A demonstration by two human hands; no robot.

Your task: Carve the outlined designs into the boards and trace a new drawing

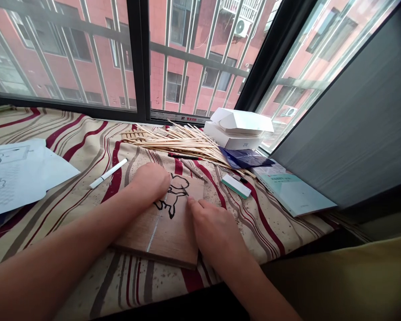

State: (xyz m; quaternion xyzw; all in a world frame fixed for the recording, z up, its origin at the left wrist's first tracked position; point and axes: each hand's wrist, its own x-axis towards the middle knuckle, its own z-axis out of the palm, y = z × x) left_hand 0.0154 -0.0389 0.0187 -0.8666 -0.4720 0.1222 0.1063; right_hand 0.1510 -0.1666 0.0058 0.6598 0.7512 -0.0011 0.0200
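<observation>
A flat wooden board (163, 236) lies on the striped cloth, with a black line drawing of a cartoon animal (172, 196) and a pale vertical line on it. My left hand (149, 180) rests curled on the board at the drawing's left, and its fingers are hidden. My right hand (210, 227) lies on the board's right side, its fingertips just below the drawing. I cannot see any tool in either hand.
A bundle of thin wooden sticks (177, 142) lies behind the board, next to a white box (237, 129). Around them are a white marker (108, 174), dark blue paper (243, 158), a book (292, 189) and paper sheets (16, 176). A barred window runs along the far side.
</observation>
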